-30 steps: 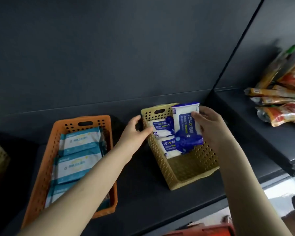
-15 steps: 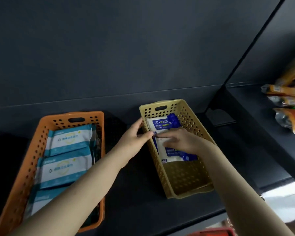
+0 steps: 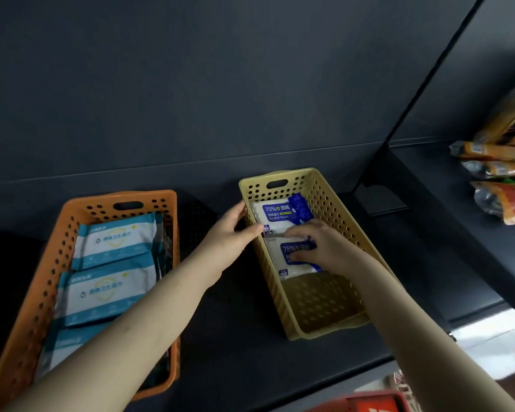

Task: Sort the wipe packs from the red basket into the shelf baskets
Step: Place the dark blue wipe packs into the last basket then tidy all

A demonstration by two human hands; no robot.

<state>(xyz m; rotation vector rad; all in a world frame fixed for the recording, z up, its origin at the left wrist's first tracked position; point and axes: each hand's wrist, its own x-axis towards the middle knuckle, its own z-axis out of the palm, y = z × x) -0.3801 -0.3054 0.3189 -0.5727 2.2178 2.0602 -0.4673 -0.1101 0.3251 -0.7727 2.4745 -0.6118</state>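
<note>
The left hand (image 3: 229,233) has its grip clamped on the yellow basket's (image 3: 333,200) left rim, there on the shelf (image 3: 235,337). The right hand (image 3: 318,248) is inside it, grip curled on the nearer wipe pack (image 3: 293,269); the farther wipe pack (image 3: 275,214) lies just behind.

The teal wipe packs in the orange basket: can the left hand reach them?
Probably yes. The left hand grips the yellow basket's rim, just beside the orange basket, whose top is open; nothing covers the teal wipe packs, and that forearm crosses above them.

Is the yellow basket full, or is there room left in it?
Not full. Blue wipe packs lie in the far half of the yellow basket; its near half shows bare floor.
</note>
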